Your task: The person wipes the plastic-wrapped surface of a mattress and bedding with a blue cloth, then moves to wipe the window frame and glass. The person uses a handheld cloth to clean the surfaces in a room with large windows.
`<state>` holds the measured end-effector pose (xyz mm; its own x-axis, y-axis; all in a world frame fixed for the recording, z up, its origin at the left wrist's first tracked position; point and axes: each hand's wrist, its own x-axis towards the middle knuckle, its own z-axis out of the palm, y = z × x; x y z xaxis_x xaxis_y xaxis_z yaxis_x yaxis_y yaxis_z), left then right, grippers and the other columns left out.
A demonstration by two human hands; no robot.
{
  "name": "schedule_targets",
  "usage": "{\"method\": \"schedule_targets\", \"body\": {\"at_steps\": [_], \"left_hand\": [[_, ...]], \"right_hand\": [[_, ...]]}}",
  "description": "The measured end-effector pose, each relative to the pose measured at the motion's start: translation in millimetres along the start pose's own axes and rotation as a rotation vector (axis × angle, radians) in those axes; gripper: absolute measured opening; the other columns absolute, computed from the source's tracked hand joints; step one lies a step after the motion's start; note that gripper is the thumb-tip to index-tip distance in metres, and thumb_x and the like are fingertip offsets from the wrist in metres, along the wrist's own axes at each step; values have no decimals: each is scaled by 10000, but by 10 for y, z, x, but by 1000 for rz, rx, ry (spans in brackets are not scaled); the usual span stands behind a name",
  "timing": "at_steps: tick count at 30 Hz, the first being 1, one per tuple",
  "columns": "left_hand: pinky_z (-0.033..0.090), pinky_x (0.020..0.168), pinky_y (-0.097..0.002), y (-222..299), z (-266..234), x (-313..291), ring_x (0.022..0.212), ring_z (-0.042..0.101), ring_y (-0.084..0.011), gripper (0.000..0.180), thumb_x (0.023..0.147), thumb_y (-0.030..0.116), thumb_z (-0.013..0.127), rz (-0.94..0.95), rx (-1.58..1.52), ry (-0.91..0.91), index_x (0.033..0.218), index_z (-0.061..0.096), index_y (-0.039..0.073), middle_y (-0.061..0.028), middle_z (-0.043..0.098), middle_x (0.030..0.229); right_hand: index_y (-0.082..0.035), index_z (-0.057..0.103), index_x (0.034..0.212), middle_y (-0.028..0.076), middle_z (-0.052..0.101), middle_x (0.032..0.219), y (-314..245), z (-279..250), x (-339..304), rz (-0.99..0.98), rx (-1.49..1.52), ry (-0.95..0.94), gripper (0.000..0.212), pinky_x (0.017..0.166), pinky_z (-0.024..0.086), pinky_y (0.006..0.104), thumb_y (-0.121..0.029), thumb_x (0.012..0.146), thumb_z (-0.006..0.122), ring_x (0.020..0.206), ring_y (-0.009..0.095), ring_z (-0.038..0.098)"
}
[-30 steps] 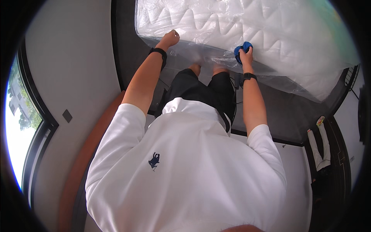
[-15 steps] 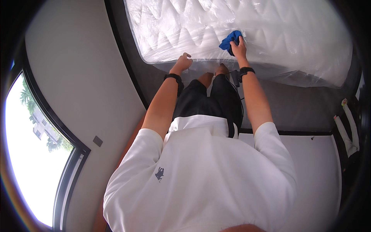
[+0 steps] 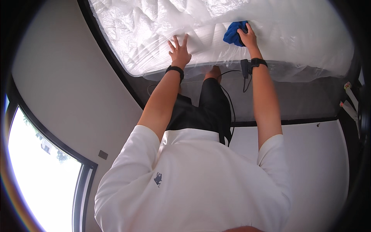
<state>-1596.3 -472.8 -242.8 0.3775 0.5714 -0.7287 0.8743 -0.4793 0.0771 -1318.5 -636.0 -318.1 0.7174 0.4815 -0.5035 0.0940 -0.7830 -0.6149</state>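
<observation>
Mattress (image 3: 147, 36), white and quilted, wrapped in clear plastic (image 3: 288, 69); its near long edge runs crosswise in front of the person, and the wrap hangs loose and creased along that edge. Left hand (image 3: 179, 53) palm down over the mattress top, inward from the near edge, toward the near left corner; fingers spread wide, nothing grasped, fingertips apparently resting on the film. Right hand (image 3: 248, 37) farther right and deeper in from the same edge, partly closed around a blue cloth (image 3: 232, 34), thumb and fingers pinching its right side. Cloth bunched, lying against the plastic, most of it showing left of the fingers; whether all of its underside touches cannot be told. Black bands on both wrists; a small dark box (image 3: 244, 67) sits beside the right one, with a black cable (image 3: 232, 104) near it, running down past the leg. Person wears a white shirt (image 3: 201, 178) and black shorts (image 3: 217, 104), a knee close to the mattress edge. Dark grey floor (image 3: 297, 96) shows below the near edge. To the left, a pale wall (image 3: 58, 81), a small grey plate (image 3: 102, 154) and a bright window (image 3: 42, 174) in a dark frame.
</observation>
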Motion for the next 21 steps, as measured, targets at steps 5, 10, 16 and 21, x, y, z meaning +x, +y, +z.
{"method": "schedule_targets", "body": {"at_steps": [5,10,16,21], "left_hand": [[428,981,-669,-165,-150,51,1424,117,-595,1046,739,125,700,7,16,-49,1558,117,413,-195,91,1612],[342,1104,-632,-649,-169,316,1411,183,-591,1047,745,161,719,269,-54,-154,1557,110,417,-251,125,1601],[252,1163,-596,-1206,-276,528,1445,152,-544,977,779,216,706,556,-221,-224,1563,155,406,-165,89,1642],[233,1128,-670,-1735,-617,309,1499,-36,-460,898,825,329,689,571,178,-389,1568,188,380,-116,-118,1654]], "right_hand": [[-85,543,1378,244,601,1285,-117,-20,-164,-33,-29,49,684,993,474,444,-449,810,653,1187,403,571],[-158,573,1344,213,620,1186,-429,105,-498,81,-188,135,570,931,498,486,-418,839,623,1117,406,587],[-188,542,1396,190,654,1231,-1027,524,-909,185,-287,-142,610,954,507,499,-420,837,610,1120,409,614],[-183,473,1444,174,623,1293,-1422,1150,-1452,354,-406,-159,635,981,486,516,-433,868,570,1173,415,581]]}}
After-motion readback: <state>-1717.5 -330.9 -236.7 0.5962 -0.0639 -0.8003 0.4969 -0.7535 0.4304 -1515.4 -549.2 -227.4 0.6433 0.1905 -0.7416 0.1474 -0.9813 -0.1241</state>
